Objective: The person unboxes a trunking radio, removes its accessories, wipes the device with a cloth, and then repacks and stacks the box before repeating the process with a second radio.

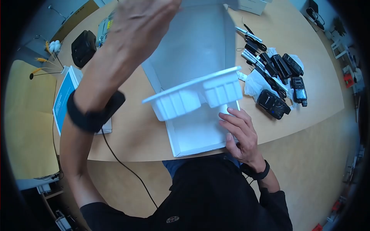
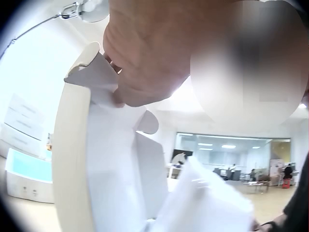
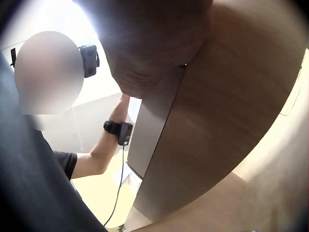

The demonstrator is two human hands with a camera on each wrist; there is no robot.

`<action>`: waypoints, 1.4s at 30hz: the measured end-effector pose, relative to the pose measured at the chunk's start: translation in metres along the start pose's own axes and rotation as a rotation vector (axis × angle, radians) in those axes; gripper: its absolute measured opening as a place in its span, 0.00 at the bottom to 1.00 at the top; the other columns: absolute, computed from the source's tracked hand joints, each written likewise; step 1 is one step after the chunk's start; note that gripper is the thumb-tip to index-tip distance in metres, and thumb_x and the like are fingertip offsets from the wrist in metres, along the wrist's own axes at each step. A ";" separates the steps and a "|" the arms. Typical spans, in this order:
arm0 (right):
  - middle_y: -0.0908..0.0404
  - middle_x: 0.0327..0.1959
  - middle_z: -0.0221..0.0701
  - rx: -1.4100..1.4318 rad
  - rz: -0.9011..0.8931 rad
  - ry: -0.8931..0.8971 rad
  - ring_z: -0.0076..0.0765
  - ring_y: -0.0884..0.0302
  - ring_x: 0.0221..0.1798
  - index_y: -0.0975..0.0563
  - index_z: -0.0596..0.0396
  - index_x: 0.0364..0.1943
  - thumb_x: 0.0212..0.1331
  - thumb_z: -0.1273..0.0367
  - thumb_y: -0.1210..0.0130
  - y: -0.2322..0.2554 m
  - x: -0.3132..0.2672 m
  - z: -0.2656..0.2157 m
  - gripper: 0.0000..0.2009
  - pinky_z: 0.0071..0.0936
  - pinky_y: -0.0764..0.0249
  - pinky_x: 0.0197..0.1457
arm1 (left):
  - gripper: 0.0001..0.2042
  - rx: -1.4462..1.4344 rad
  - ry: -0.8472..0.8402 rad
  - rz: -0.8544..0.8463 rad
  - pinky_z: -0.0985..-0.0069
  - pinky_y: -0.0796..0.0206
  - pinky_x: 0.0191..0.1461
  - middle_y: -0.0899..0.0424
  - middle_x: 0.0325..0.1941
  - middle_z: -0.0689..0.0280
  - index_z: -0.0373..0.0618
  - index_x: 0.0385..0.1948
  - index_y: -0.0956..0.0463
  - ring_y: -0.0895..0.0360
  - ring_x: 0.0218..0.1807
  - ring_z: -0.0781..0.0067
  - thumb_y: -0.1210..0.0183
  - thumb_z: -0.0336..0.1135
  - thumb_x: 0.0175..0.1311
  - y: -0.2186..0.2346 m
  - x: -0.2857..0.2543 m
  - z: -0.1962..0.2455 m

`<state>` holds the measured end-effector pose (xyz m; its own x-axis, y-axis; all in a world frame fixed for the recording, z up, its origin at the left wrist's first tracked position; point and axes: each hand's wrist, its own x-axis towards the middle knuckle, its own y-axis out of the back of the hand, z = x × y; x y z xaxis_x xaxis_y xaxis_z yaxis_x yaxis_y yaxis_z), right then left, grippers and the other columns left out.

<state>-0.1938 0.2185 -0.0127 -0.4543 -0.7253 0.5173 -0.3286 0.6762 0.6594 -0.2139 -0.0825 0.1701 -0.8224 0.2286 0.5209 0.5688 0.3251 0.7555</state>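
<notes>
A long white box lies near the table's front edge, its lid raised at the far side. Across it, tilted, sits a white moulded tray with two pockets. My left hand reaches to the top of the lid; in the left wrist view the hand grips the lid by its flapped end, some fingers hidden. My right hand rests on the box's right wall, fingers spread and slightly bent below the tray. In the right wrist view the hand covers part of the box side.
Several black handheld devices, chargers and cables lie right of the box on white wrapping. A blue-and-white box and a black case are at the left. A cable hangs from the left wrist camera.
</notes>
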 end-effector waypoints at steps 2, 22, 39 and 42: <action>0.18 0.55 0.43 0.018 -0.005 -0.012 0.53 0.27 0.66 0.17 0.60 0.48 0.55 0.74 0.42 0.000 -0.003 -0.001 0.15 0.56 0.34 0.72 | 0.26 -0.029 -0.030 0.162 0.62 0.27 0.59 0.21 0.56 0.53 0.43 0.60 0.27 0.23 0.58 0.53 0.30 0.34 0.60 -0.039 -0.015 0.000; 0.21 0.51 0.45 0.091 0.148 -0.166 0.60 0.24 0.60 0.19 0.67 0.42 0.46 0.70 0.29 -0.007 -0.004 -0.004 0.20 0.45 0.22 0.59 | 0.30 -0.769 -0.108 -0.363 0.52 0.29 0.59 0.30 0.71 0.52 0.49 0.63 0.27 0.31 0.71 0.41 0.37 0.54 0.63 0.050 -0.144 0.132; 0.24 0.63 0.51 -0.043 0.096 -0.013 0.61 0.25 0.62 0.19 0.60 0.53 0.55 0.79 0.50 0.003 -0.001 0.000 0.19 0.49 0.28 0.66 | 0.33 -0.835 -0.116 -0.519 0.71 0.24 0.40 0.30 0.71 0.50 0.41 0.67 0.30 0.23 0.43 0.64 0.36 0.52 0.65 0.011 -0.152 0.126; 0.24 0.63 0.51 0.022 0.101 -0.010 0.60 0.24 0.62 0.18 0.60 0.51 0.57 0.76 0.50 0.006 0.000 -0.002 0.18 0.49 0.26 0.65 | 0.35 -0.821 -0.075 -0.317 0.60 0.29 0.60 0.34 0.74 0.48 0.42 0.69 0.32 0.26 0.62 0.52 0.37 0.54 0.66 0.007 -0.159 0.118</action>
<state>-0.1938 0.2222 -0.0075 -0.4943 -0.6519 0.5750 -0.2987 0.7486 0.5919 -0.0791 -0.0081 0.0455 -0.9224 0.3084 0.2326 0.1080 -0.3722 0.9219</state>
